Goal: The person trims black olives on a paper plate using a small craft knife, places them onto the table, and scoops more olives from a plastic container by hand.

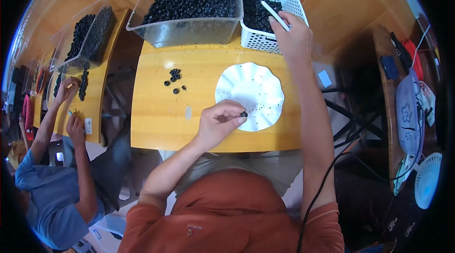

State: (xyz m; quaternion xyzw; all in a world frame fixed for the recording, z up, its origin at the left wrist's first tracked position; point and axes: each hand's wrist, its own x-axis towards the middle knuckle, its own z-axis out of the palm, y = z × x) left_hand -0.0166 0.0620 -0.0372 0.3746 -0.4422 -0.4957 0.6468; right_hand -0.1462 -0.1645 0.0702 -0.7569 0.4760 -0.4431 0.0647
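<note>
My left hand (219,123) pinches a small black round part (244,114) between thumb and fingertips, over the near left edge of a white scalloped plate (246,74). Dark crumbs are scattered on that plate. In my right hand (295,40) is a slim white pen-like tool (274,14), held slantwise over a white perforated basket (258,40). Black parts fill the basket's lower portion. Whether the right fingers also hold a part is hidden. On the table to the left of the plate lies a little group of black parts (175,75).
A large clear bin (189,36) heaped with black parts stands beside the basket on the yellow wooden table (156,120). At a table on the left, a co-worker (52,182) handles similar parts. A black cable (327,177) runs along my right arm; a small fan (428,180) is far right.
</note>
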